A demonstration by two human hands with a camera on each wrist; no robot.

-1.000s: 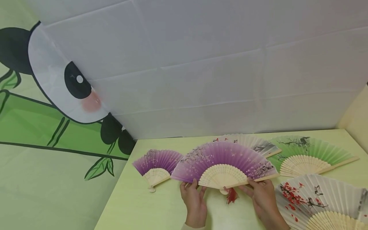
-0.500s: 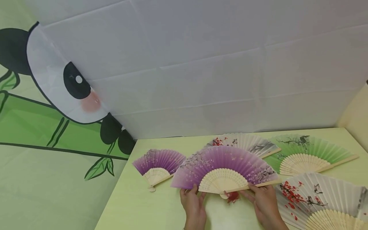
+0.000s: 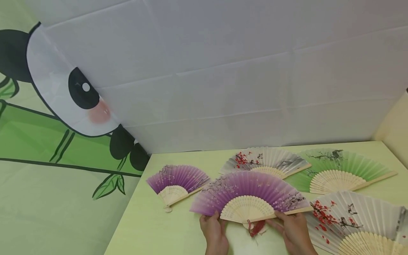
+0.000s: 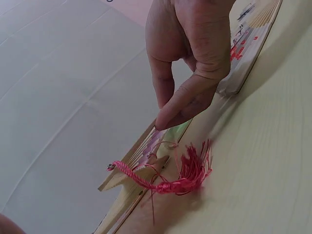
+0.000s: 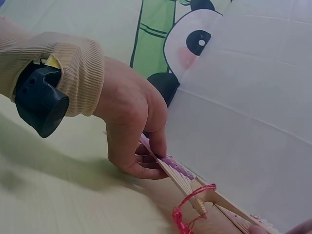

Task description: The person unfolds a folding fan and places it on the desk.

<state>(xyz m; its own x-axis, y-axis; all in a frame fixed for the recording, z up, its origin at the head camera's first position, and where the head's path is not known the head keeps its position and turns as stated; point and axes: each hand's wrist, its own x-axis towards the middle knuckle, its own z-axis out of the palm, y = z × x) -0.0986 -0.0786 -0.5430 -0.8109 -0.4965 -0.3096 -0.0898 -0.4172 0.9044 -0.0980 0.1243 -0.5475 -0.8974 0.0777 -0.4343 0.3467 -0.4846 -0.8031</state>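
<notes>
A spread purple folding fan [image 3: 248,184] with pale wooden ribs is held between both hands, tilted above the table. My left hand [image 3: 214,232] grips its left edge, thumb in front; the right wrist view shows this left hand [image 5: 131,117] pinching the fan. My right hand [image 3: 295,230] pinches the right wooden guard, and the left wrist view shows the right hand [image 4: 192,53] with thumb and finger on it. From the pivot hangs a red tassel [image 4: 195,170], its end near the tabletop. The fingers behind the fan are partly hidden.
A smaller purple fan [image 3: 173,191] lies spread at left. Behind the held one is a white fan with red blossoms [image 3: 261,159], beside a green fan [image 3: 341,177]. Another white fan [image 3: 357,216] lies front right. A white cloth wall [image 3: 223,88] stands behind the table.
Both hands have lowered the purple fan toward me, and more of the white fan behind it shows. The tassel has swung and now hangs lower. The grip looks the same.
</notes>
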